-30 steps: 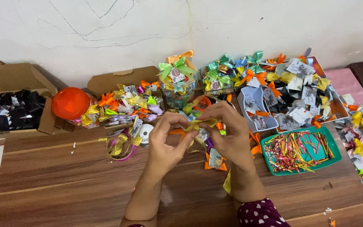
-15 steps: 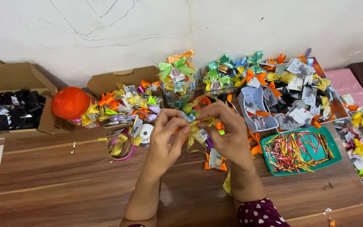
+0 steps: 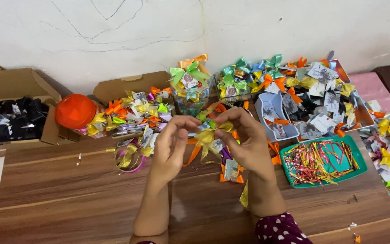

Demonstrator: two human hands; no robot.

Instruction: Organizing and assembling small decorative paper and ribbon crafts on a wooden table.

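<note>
While both your hands meet over the middle of the wooden table (image 3: pixel 68 194), they share one small gold ribbon bow (image 3: pixel 206 138); your left hand (image 3: pixel 170 147) has thumb and fingertips pinched on the bow's left side, other fingers curled above it; your right hand (image 3: pixel 247 142) pinches the bow's right side, fingers bent close together; the bow sits between the two hands, lifted off the table, a loose gold tail hanging down by your right wrist. At 9 o'clock of your left hand, a ribbon roll (image 3: pixel 129 158) lies flat on the table; at 10 o'clock, an orange lid (image 3: pixel 75 110) rests beside an open cardboard box (image 3: pixel 16 119) of dark pieces; at 12 o'clock, a clear jar (image 3: pixel 190 97) stands upright with a green bow on top, a heap of coloured bows (image 3: pixel 136 113) just left of it. At 3 o'clock of your right hand, a green tray (image 3: pixel 355 156) holds thin shiny strips; at 1 o'clock, a box of bows with tags (image 3: pixel 317 101); orange bows lie on the table under your hands.
</note>
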